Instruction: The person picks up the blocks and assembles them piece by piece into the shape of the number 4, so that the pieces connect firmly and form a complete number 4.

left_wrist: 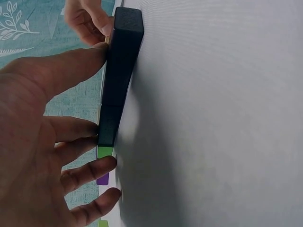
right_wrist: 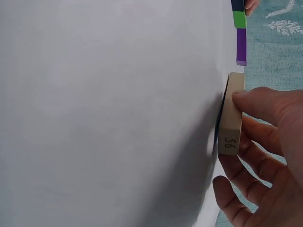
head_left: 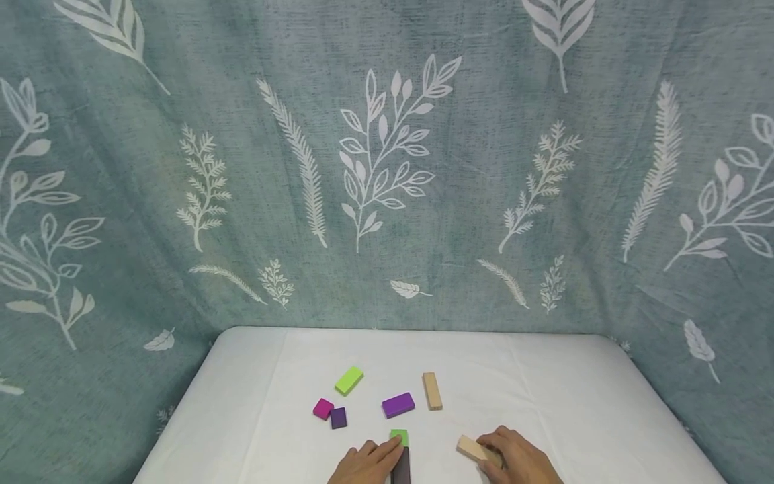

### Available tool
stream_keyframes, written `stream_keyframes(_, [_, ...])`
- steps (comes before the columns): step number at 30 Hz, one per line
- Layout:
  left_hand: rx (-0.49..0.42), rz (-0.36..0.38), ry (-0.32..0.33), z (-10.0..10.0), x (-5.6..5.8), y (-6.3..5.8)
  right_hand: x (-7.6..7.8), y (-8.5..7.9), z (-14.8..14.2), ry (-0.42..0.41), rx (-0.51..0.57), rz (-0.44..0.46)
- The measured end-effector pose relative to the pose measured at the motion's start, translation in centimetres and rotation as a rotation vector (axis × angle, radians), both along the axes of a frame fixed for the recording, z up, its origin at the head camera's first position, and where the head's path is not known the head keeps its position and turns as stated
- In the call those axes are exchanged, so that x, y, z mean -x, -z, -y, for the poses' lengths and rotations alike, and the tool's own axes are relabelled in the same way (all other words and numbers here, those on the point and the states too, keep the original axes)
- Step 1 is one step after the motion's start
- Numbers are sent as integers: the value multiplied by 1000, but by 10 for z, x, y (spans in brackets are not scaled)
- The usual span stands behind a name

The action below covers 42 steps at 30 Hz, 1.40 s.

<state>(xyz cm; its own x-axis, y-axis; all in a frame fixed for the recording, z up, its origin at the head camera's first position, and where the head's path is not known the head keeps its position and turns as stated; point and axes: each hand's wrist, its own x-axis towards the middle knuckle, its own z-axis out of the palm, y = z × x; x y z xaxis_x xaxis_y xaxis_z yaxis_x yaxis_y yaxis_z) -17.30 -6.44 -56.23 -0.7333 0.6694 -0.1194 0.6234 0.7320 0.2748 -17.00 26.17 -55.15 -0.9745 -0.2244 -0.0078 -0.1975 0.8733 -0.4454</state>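
Note:
In the head view my left hand (head_left: pixel 367 464) rests beside a row made of a dark block (head_left: pixel 401 467) and a green block (head_left: pixel 399 435). Its thumb and extended fingers touch the row's edge in the left wrist view, where the long dark block (left_wrist: pixel 118 61) adjoins a shorter dark block (left_wrist: pixel 109 125), followed by the green block (left_wrist: pixel 104 152). To the right, my right hand (head_left: pixel 521 458) pinches a plain wooden block (head_left: pixel 470 447) between thumb and fingers. Printed digits mark the near end of that wooden block (right_wrist: pixel 231 113) in the right wrist view.
Loose on the white table (head_left: pixel 230 417) lie a lime block (head_left: pixel 349 380), a purple block (head_left: pixel 398 405), another wooden block (head_left: pixel 432 391), a magenta block (head_left: pixel 323 409) and a dark purple block (head_left: pixel 338 417). A leaf-patterned curtain (head_left: pixel 375 282) hangs behind.

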Motion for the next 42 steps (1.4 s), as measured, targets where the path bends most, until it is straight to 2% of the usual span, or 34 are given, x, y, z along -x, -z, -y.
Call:
stream_keyframes(5, [-10,0,5,0,2,1,7,-5,4,36,-31,-1])
stream_keyframes(9, [-13,-1,0,0,3,0,11,-6,7,23,-56,-24])
stream_keyframes(22, [3,38,-37,-1,2,-2,16,-10,29,-100,-79,-197])
stream_keyframes(34, [23,29,-41,-2,2,-1,21,-15,53,-209,-39,-251])
stream_keyframes(42, [22,1,-37,-1,1,1,23,-16,61,-256,-23,-233])
